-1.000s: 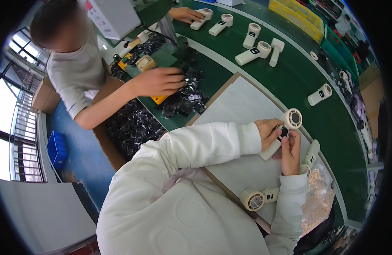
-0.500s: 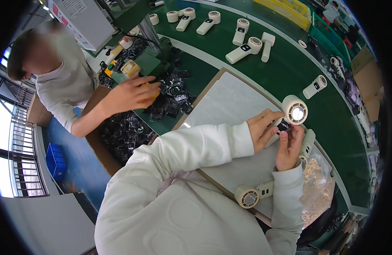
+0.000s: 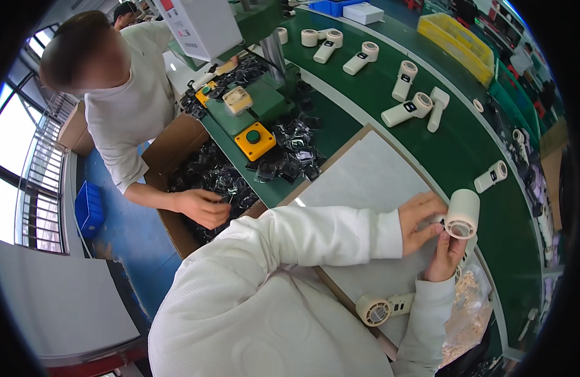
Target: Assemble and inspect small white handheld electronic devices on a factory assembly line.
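A cream handheld fan (image 3: 464, 212) is held up over the right edge of the grey board (image 3: 365, 179), its round head tilted with the grille facing me. My left hand (image 3: 422, 220) is closed around the fan's handle side, which the fingers mostly hide. From below, my right hand (image 3: 446, 257) pinches the fan under its head. A second cream fan (image 3: 373, 310) lies on the board near my body, its handle reaching toward my right sleeve. Beside my right hand rests a clear bag (image 3: 469, 301) of small beige parts.
Several cream fans (image 3: 408, 109) lie along the green curved belt (image 3: 522, 232). At left, a co-worker's hand (image 3: 205, 208) is over a cardboard box (image 3: 173, 235) of black parts. A press with a yellow-cased green button (image 3: 254, 141) stands beyond, near more black parts (image 3: 296, 147).
The fan has tipped, its grille now turned lower toward me. The co-worker's hand has moved from the yellow button box down to the cardboard box. My view has shifted left.
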{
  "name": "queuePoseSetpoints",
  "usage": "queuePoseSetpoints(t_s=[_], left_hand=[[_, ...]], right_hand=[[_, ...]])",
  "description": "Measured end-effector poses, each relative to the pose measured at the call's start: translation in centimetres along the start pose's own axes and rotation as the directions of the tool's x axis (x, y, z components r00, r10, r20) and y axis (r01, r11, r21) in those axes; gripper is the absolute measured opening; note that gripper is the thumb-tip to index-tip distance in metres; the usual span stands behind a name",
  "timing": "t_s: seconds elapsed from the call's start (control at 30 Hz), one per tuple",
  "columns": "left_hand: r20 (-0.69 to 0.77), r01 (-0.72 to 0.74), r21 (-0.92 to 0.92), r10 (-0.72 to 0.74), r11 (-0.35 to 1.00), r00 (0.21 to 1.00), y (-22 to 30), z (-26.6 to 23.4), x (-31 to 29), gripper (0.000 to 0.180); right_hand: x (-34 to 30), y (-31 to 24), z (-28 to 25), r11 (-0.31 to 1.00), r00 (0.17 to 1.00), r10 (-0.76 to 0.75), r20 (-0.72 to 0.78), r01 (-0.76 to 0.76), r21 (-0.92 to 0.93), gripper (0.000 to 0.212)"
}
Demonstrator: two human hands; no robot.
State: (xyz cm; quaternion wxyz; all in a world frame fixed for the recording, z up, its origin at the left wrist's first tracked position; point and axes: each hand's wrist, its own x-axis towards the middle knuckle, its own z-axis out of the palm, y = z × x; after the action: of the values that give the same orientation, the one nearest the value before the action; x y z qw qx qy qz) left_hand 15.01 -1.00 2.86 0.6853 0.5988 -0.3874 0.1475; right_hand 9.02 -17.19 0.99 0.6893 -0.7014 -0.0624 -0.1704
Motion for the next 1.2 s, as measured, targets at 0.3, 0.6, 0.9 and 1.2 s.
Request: queuePoseSetpoints(t_s=[0.3,0.6,0.9,1.2], left_hand=[[-0.066,0.14,-0.129,-0.15,0.982,0.987,-0.4,0.8,0.2,0.02],[-0.106,0.296,-0.124,-0.309,0.947,0.945,-2.3,0.3,-0.9,0.024],[0.014,0.418,-0.191,-0.424,0.888,0.906,-3.1,1.7,-2.4,0.036],[0.167,0.506,-0.174,-0.481,0.845,0.86,-2.1,-0.4,-2.4,0.046]], right_hand=[[1.2,-1.6,1.6,0.998,0.996,0.059,-0.072,-0.06,-0.01,0.041],[2.2,-1.5,4.1,0.999,0.996,-0.001,0.087,-0.003,0.046,0.048],[1.1,0.5,1.3,0.986,0.99,0.136,-0.047,-0.13,0.101,0.042],[1.1,0.7,1.3,0.986,0.999,0.034,-0.009,-0.035,-0.162,0.038]])
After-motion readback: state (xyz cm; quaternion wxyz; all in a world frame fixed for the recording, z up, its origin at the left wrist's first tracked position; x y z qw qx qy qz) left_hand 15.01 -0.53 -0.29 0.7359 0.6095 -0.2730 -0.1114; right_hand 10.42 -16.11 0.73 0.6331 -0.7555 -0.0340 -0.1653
